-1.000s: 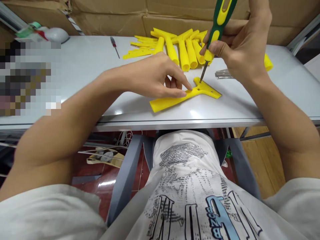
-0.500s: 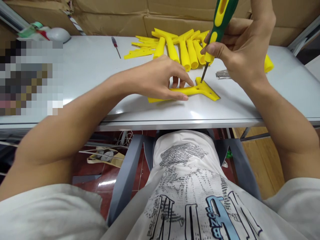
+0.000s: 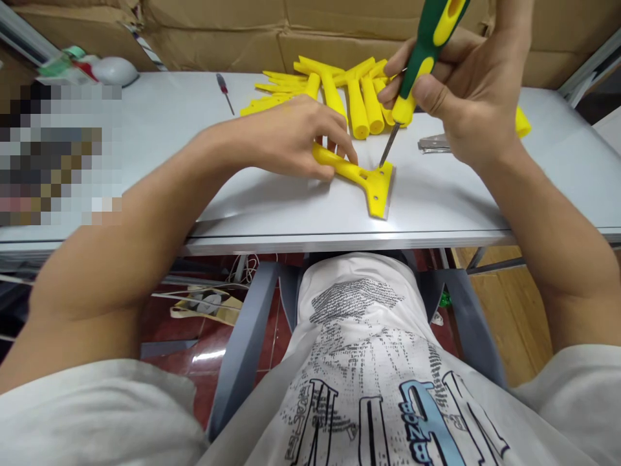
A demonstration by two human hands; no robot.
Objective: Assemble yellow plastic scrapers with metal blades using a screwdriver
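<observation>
My left hand (image 3: pixel 317 139) is closed round the handle of a yellow scraper (image 3: pixel 378 188) just above the white table. The scraper's wide head points right, with a thin metal blade along its edge and small holes in its face. In my right hand (image 3: pixel 466 97) is a green and yellow screwdriver (image 3: pixel 420 68), tilted, its handle up and its shaft down. The tip is at the upper part of the scraper head, by a hole; whether it sits in a screw is too small to tell.
Several yellow scraper parts (image 3: pixel 359 120) lie piled at the back, against cardboard (image 3: pixel 218 39). A small screwdriver (image 3: pixel 224 90) rests left of them. Thin metal pieces (image 3: pixel 433 144) lie near my right wrist. The table's front edge (image 3: pixel 339 244) runs close to my body.
My left hand has turned the scraper so its head swings toward me and its blade faces right. The screwdriver has shifted slightly left and tilted more, its tip staying near the head.
</observation>
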